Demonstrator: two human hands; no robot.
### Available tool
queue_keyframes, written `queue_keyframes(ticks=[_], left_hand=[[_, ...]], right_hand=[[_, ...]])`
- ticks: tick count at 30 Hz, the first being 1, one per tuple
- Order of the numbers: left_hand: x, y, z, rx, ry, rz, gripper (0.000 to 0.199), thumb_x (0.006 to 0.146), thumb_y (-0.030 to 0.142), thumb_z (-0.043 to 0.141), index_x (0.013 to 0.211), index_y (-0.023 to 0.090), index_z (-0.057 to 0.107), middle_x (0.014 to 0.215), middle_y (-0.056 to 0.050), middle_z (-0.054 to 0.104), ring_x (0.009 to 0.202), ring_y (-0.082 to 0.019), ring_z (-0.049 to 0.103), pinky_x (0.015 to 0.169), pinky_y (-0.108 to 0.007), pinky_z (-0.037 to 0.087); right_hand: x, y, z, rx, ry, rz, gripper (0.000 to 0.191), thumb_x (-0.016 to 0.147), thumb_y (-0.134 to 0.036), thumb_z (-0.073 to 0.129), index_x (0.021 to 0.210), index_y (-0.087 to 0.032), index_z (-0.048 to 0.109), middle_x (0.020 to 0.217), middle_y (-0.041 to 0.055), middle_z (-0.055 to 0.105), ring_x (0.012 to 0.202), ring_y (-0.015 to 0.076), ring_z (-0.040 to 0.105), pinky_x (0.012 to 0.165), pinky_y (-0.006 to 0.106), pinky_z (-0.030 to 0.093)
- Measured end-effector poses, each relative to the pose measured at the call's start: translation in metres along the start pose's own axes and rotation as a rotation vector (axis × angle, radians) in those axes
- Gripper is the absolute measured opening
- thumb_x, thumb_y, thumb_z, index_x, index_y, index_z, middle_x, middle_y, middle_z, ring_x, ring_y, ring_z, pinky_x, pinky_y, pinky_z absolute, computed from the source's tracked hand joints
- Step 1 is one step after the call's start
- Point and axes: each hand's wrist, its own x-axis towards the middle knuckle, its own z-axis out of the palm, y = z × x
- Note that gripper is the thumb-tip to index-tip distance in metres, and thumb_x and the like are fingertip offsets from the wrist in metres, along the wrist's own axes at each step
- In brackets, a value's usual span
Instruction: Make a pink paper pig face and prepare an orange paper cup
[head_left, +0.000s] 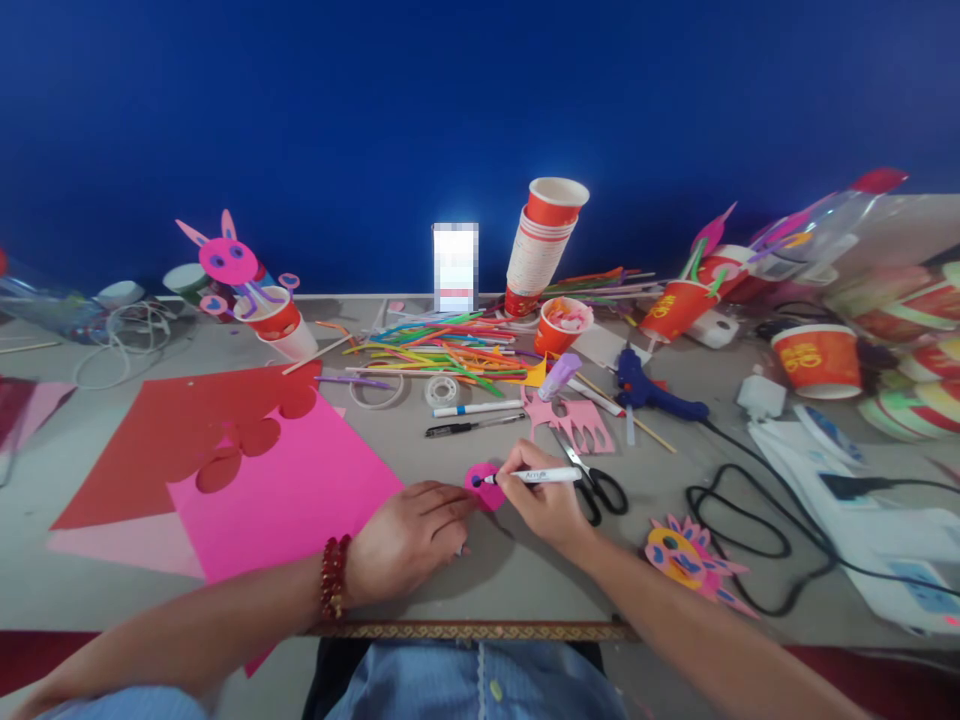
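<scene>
My right hand [541, 497] is closed around a white marker [551, 475], its dark tip down on a small pink paper disc [491, 494]. A dark blue spot shows on the disc under the tip. My left hand [416, 535], with a beaded bracelet at the wrist, lies on the table, fingers stretched toward the disc's left edge and fingertips touching it. Beside my left hand is a bright pink sheet [277, 490] with round cut-outs. Scissors [600, 490] lie right of my right hand, next to a cut pink scrap [581, 420].
Colourful pipe cleaners [442, 345], tape [442, 390] and pens [472, 425] lie farther back. A stack of paper cups [541, 245] stands near a phone [456, 265]. On the right are a blue glue gun [656, 390], its cord, and a paper face [686, 555]. A pink rabbit figure [229, 260] stands left.
</scene>
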Motion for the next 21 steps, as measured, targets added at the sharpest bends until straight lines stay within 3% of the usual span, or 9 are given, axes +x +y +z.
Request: queue_keyframes(ticks=[10, 16, 21], left_hand=[[0.002, 0.001, -0.002, 0.026, 0.007, 0.004, 0.018, 0.098, 0.022, 0.045, 0.098, 0.014, 0.061, 0.123, -0.009, 0.066, 0.117, -0.021, 0.057, 0.097, -0.037, 0.049], [0.000, -0.001, 0.001, 0.058, -0.003, 0.025, 0.017, 0.098, 0.021, 0.045, 0.098, 0.017, 0.061, 0.130, -0.007, 0.063, 0.119, -0.021, 0.055, 0.096, -0.038, 0.049], [0.001, -0.001, 0.002, 0.059, 0.017, 0.020, 0.016, 0.097, 0.023, 0.047, 0.096, 0.018, 0.062, 0.126, -0.006, 0.064, 0.118, -0.020, 0.055, 0.096, -0.037, 0.049]], right_hand=[[0.001, 0.001, -0.002, 0.168, 0.020, 0.103, 0.006, 0.086, -0.024, 0.055, 0.082, -0.021, 0.052, 0.061, -0.0035, 0.054, 0.051, 0.0125, 0.050, 0.046, 0.023, 0.034], [0.003, -0.013, -0.015, 0.099, -0.044, 0.097, 0.008, 0.082, -0.020, 0.055, 0.075, -0.021, 0.053, 0.061, -0.0031, 0.053, 0.053, 0.0117, 0.047, 0.047, 0.022, 0.034], [-0.007, -0.007, -0.018, -0.029, 0.005, 0.018, 0.013, 0.079, -0.019, 0.054, 0.067, -0.021, 0.051, 0.056, -0.0045, 0.048, 0.049, 0.0109, 0.042, 0.046, 0.022, 0.031]])
